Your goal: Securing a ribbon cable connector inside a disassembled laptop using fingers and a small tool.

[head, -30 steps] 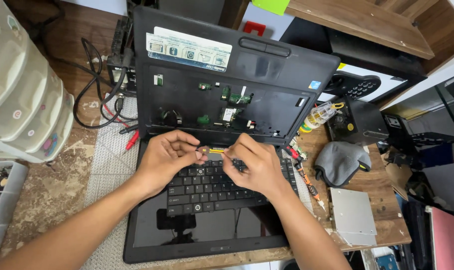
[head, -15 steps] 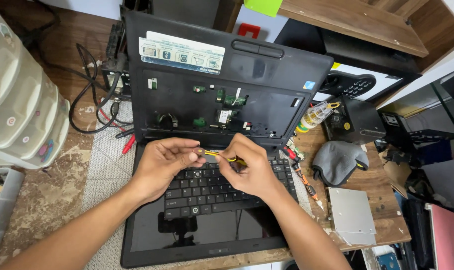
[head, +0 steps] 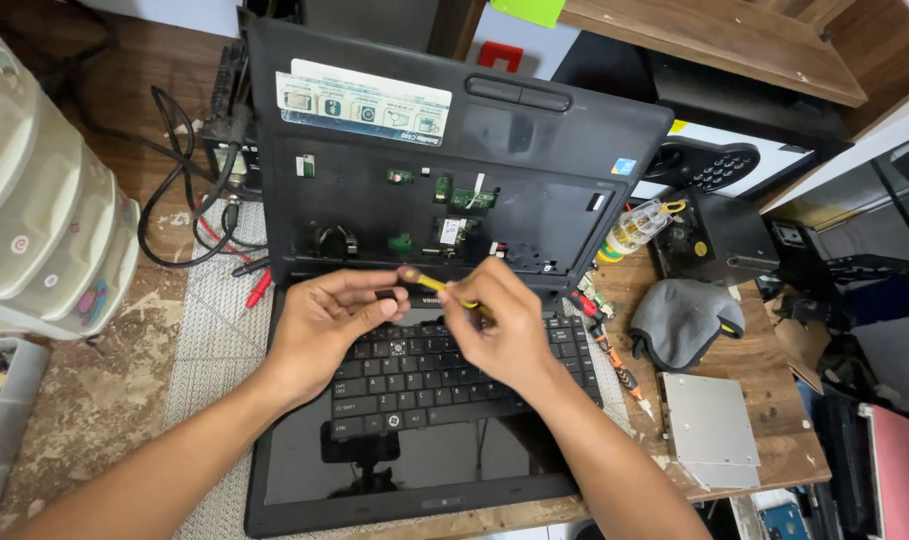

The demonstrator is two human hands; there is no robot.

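A black laptop lies partly taken apart: its palm-rest cover (head: 535, 140) stands up at the back, showing small green boards, and the loose keyboard (head: 425, 375) rests on the glossy screen (head: 305, 470). My right hand (head: 505, 325) is shut on a thin yellow-handled tool (head: 437, 285) above the keyboard's top edge. My left hand (head: 325, 320) meets the tool's tip with pinched fingertips; whether it holds a small part is hidden.
A grey mat (head: 215, 330) lies under the laptop on the worn wooden desk. Cream drawers (head: 45, 210) stand at the left, black cables (head: 190, 215) behind. On the right are a grey cloth (head: 685, 320), a silver drive (head: 710, 430) and an orange screwdriver (head: 615, 360).
The view has shifted slightly. My hands have stayed together over the keyboard's top edge, and the yellow tool has become more visible between them.
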